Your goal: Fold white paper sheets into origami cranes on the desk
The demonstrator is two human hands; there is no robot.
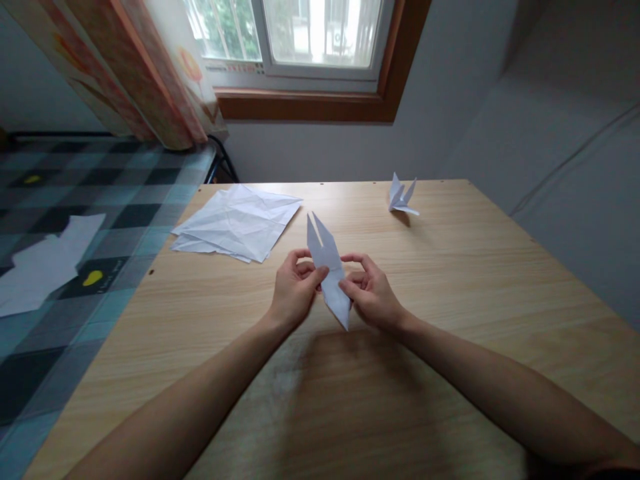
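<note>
A folded white paper (331,265), long and diamond-shaped, is held slightly tilted above the table. Its far end splits into two narrow points, and its near end tapers to a single point. My left hand (296,287) pinches its left edge, thumb on top and fingers behind. On the opposite edge, my right hand (373,291) grips it with the thumb in front, the index finger bent along the side. The fingertips behind the paper are hidden.
A finished-looking paper crane (401,195) stands at the back right of the wooden table (475,280). Creased white sheets (243,220) lie in a pile at the back left. More white paper (47,267) rests on a checked bed (30,360) at left. Beyond is a window (320,40).
</note>
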